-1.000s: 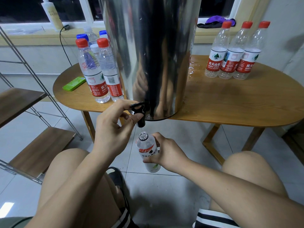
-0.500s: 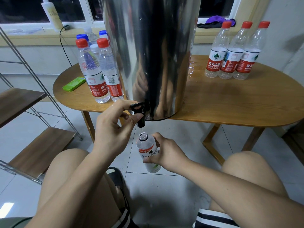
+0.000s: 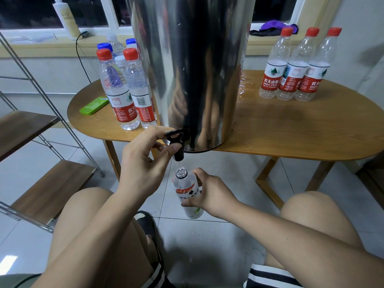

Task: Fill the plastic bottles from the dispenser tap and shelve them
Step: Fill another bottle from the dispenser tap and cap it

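Filling was the step in hand. The left hand (image 3: 143,161) had its thumb and forefinger curled round the black tap (image 3: 177,142) at the foot of the steel dispenser (image 3: 191,69), pinching the lever. The right hand (image 3: 209,192) had its fingers wrapped round an uncapped bottle (image 3: 187,192), held upright directly below the tap with its mouth just under the spout. A thin stream appeared to run between spout and mouth.

In my judgement, the next move calls for closing the tap once the bottle is full, then capping it and carrying it to the shelves (image 3: 41,183) left of the dispenser.

The fill level could not be read behind the label and fingers. No cap for this bottle was in view. The top of the dispenser was cut off.
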### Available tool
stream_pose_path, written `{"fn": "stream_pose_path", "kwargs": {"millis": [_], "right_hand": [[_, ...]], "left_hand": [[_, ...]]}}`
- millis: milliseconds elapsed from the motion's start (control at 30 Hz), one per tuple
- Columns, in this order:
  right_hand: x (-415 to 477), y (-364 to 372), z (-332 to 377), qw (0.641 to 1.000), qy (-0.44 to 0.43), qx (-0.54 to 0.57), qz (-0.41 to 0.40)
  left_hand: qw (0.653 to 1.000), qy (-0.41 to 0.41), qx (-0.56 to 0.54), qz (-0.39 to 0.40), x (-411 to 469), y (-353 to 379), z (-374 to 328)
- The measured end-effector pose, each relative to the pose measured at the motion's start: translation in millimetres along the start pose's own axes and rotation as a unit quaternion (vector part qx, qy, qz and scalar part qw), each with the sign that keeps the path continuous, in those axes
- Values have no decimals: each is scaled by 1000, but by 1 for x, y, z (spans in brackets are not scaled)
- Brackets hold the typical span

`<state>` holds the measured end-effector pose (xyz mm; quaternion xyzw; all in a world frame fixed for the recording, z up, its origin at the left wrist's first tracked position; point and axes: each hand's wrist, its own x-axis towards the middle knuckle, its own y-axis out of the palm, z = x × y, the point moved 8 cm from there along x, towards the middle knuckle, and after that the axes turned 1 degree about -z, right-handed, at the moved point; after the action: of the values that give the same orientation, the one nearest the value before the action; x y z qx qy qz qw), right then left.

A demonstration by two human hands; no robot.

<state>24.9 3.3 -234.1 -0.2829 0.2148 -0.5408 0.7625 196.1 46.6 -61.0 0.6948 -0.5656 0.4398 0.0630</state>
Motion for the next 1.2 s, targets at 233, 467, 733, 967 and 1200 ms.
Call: {"fn": "stream_pose_path", "kwargs": {"millis": [233,467,733,967,1200], "right_hand": [[0,0,0,1000,-1,3,-2],[1,1,-1,1000,0,12,-1],[1,1,-1,1000,0,16,-1],[1,1,-1,1000,0,14,0],[1,0,-1,1000,1,16,-2]], "left_hand": [[1000,-5,1,0,0,0,0],[1000,0,2,1,1,0,-1],[1000,3,5,2,1,-1,-2],[1000,14,4,-1,2,-1,-7],[1000,18,2,0,1,-1,-9]]}}
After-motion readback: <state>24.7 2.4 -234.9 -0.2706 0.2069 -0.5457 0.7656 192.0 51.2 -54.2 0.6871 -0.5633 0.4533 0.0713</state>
